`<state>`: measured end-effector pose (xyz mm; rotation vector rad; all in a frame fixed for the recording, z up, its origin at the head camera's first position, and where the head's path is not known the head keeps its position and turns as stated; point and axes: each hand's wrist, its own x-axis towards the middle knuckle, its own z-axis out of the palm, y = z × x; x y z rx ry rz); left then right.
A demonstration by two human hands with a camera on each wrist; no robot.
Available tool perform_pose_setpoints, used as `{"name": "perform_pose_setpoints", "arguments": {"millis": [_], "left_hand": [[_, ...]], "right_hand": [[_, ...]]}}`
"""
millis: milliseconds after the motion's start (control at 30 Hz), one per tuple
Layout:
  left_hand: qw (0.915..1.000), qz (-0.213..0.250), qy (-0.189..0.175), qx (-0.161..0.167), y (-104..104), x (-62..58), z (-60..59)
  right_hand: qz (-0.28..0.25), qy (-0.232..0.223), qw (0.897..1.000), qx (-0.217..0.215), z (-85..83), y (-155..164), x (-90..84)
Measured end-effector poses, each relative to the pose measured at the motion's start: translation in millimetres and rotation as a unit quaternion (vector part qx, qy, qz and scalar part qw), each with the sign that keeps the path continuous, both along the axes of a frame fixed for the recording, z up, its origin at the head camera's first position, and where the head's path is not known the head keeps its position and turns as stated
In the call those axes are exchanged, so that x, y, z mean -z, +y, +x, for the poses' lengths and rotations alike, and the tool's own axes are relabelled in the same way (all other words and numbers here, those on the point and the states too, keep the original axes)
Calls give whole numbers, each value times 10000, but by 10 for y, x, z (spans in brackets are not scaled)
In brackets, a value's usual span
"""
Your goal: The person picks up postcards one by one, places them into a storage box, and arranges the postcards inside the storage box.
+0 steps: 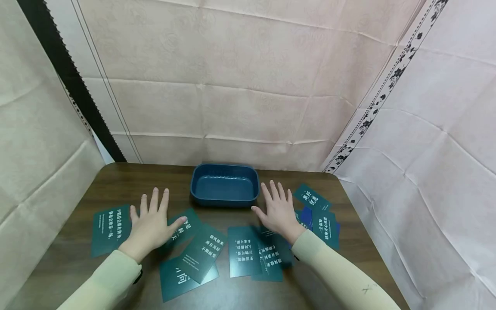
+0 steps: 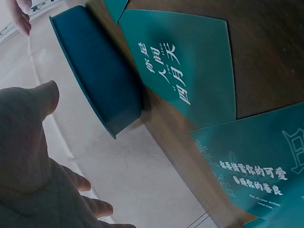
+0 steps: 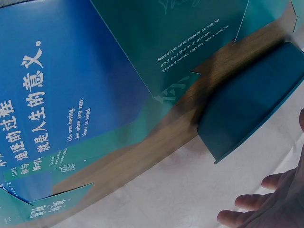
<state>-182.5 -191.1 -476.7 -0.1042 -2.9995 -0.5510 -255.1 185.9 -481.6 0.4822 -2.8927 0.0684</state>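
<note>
Two spread hands over teal cards on a dark wooden table (image 1: 116,181).

The cards (image 1: 242,250) are teal rectangles with white Chinese print; at least one blue card (image 1: 307,215) lies among them. About ten show, though overlaps hide the exact count, and there is one dark blue tray (image 1: 224,184). The left hand (image 1: 152,224) is flat, fingers spread, over cards left of the tray; the right hand (image 1: 280,211) is likewise spread over the right-hand pile. Whether the palms touch the cards cannot be told.
</note>
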Motion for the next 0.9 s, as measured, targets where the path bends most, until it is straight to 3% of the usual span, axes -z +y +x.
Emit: {"name": "perform_pose_setpoints", "arguments": {"millis": [167,300,433,567,767,833,900], "left_hand": [[9976,449,-499,187,29,-4,-63],[9844,1361,-1016,449,70,-24,-197],[9612,2311,-1435,454,123,-31,-389],[9320,3171,-1744,183,162,-13,-565],[8784,4313,-2050,-203,239,51,-800],[8682,4467,-2144,-262,272,77,-859],[8633,4531,-2204,-295,306,107,-909]], "right_hand": [[-379,-395,9985,95,-2,23,-2],[-1263,-1177,9846,273,-12,62,-6],[-1883,-1809,9638,541,-43,142,13],[-2051,-2161,9524,643,-73,250,33],[-2085,-2214,9496,760,-145,447,46],[-2036,-2161,9513,834,-178,524,66],[-1983,-2112,9531,878,-207,605,82]]}}
